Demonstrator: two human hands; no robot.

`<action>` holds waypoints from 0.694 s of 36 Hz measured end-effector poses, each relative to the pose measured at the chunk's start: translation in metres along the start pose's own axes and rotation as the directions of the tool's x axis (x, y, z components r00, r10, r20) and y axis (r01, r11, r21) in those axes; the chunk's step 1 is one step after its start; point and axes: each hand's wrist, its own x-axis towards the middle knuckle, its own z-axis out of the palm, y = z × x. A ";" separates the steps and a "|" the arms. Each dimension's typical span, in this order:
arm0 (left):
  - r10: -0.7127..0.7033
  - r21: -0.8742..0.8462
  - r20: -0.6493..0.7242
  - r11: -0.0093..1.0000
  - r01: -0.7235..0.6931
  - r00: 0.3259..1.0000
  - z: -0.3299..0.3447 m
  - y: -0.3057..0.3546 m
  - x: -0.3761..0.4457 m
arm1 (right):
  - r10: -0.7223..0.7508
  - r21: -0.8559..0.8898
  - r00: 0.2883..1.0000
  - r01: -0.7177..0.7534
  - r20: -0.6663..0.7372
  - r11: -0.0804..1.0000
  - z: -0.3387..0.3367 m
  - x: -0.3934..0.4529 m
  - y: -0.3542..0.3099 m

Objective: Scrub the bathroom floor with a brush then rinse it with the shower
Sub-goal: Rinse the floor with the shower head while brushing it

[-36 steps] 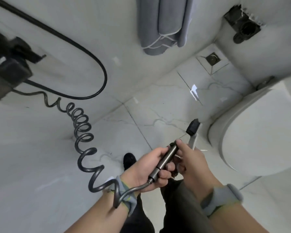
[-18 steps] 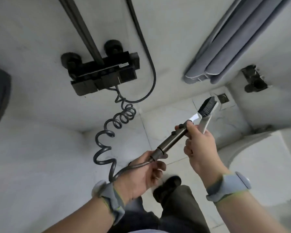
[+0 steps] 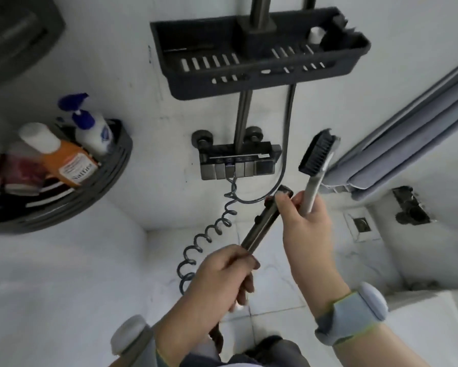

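My left hand [image 3: 217, 282] grips the lower end of a dark metal shower wand [image 3: 262, 226], which points up and to the right. A coiled grey hose [image 3: 209, 234] runs from the wand's lower end up to the black shower control panel [image 3: 238, 162] on the wall. My right hand [image 3: 304, 223] holds the white handle of a scrub brush [image 3: 316, 154] with black bristles, held upright, while its thumb presses on the wand's head. The white marble floor [image 3: 275, 284] lies below both hands.
A dark slotted shelf [image 3: 259, 72] hangs on the shower rail above the panel. A corner basket [image 3: 100, 181] at the left holds several bottles. Grey towels [image 3: 408, 139] hang at the right, with a floor drain [image 3: 361, 225] below them and a white toilet [image 3: 434, 327] at the lower right.
The view has tilted up from the floor to the wall. Both hands have lifted the wand and brush towards the control panel. The shelf and corner basket have come into view.
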 end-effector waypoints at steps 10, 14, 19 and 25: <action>0.384 0.495 -0.191 0.832 -0.249 0.903 -0.036 -0.003 0.009 | -0.136 -0.059 0.958 0.155 0.251 0.986 0.046 -0.045 -0.017; 0.370 0.387 -0.195 0.880 -0.275 0.908 -0.047 -0.003 0.005 | -0.128 -0.126 0.938 0.177 0.322 0.976 0.057 -0.058 -0.014; 0.348 0.373 -0.188 0.890 -0.261 0.919 -0.061 -0.009 0.012 | -0.067 -0.197 0.924 0.151 0.376 0.969 0.062 -0.061 -0.014; 0.325 0.327 -0.313 0.919 -0.220 0.893 -0.088 -0.006 0.040 | -0.062 -0.249 0.926 0.164 0.373 0.955 0.052 -0.054 -0.010</action>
